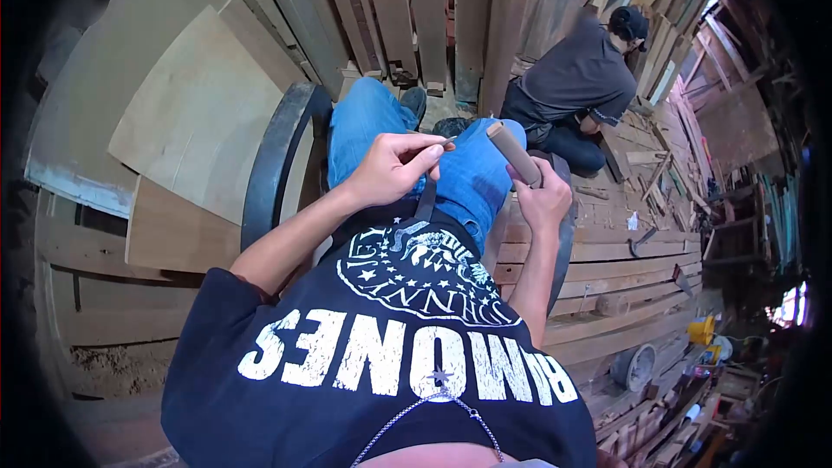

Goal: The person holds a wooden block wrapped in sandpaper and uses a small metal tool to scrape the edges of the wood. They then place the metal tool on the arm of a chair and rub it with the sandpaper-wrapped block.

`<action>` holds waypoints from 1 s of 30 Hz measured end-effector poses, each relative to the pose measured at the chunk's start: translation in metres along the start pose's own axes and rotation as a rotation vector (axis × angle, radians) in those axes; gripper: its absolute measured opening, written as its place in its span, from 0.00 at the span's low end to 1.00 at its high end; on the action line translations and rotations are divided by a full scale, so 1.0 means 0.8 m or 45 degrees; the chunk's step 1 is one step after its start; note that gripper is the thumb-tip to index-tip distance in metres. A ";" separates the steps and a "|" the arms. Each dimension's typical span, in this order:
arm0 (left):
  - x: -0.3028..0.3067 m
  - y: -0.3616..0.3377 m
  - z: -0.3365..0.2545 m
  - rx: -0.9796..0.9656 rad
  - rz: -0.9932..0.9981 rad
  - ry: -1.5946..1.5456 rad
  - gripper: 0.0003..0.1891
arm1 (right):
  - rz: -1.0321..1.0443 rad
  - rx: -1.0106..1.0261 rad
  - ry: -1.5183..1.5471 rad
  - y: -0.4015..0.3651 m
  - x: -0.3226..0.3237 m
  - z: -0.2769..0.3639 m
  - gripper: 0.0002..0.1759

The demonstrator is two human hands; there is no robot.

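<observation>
My left hand (400, 166) is closed in a pinch, over my thighs. A small thin piece (449, 140) pokes out from its fingertips, too small to name. My right hand (544, 198) is wrapped round the lower end of a wooden stick (513, 152). The stick tilts up and to the left, its cut end apart from the left fingertips. Beneath both hands are my legs in blue jeans (472, 178). What the right palm covers is hidden.
A dark curved rim (276, 169) stands at my left, beside plywood sheets (195, 104). Long boards (429, 13) lean ahead. Another person (576, 78) crouches at the front right, near wood scraps (654, 160). Planks (607, 273), a grey round object (635, 367) and a yellow item (702, 330) lie right.
</observation>
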State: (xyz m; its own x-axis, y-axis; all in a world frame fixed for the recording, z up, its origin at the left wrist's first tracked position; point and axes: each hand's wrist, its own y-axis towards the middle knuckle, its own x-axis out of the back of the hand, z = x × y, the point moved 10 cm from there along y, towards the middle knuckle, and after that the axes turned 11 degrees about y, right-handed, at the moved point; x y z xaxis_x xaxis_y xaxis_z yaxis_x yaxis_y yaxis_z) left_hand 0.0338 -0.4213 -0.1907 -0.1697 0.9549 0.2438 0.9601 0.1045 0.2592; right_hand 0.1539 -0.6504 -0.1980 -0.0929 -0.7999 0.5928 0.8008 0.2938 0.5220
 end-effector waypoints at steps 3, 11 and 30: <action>-0.003 -0.001 0.001 -0.023 -0.007 -0.014 0.15 | 0.090 -0.108 0.268 0.004 0.001 0.016 0.16; -0.007 -0.006 -0.008 0.005 0.037 -0.169 0.15 | 0.359 0.010 0.831 -0.011 -0.018 0.106 0.27; 0.002 -0.014 -0.021 0.052 -0.013 -0.304 0.13 | 0.248 0.143 0.736 -0.016 -0.013 0.137 0.17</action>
State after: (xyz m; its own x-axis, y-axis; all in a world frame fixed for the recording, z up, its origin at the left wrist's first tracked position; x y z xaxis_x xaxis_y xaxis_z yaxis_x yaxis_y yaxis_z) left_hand 0.0192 -0.4256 -0.1777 -0.1269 0.9918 0.0123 0.9677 0.1211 0.2211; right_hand 0.0800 -0.5886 -0.1434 0.4097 -0.8707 0.2720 0.7006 0.4913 0.5174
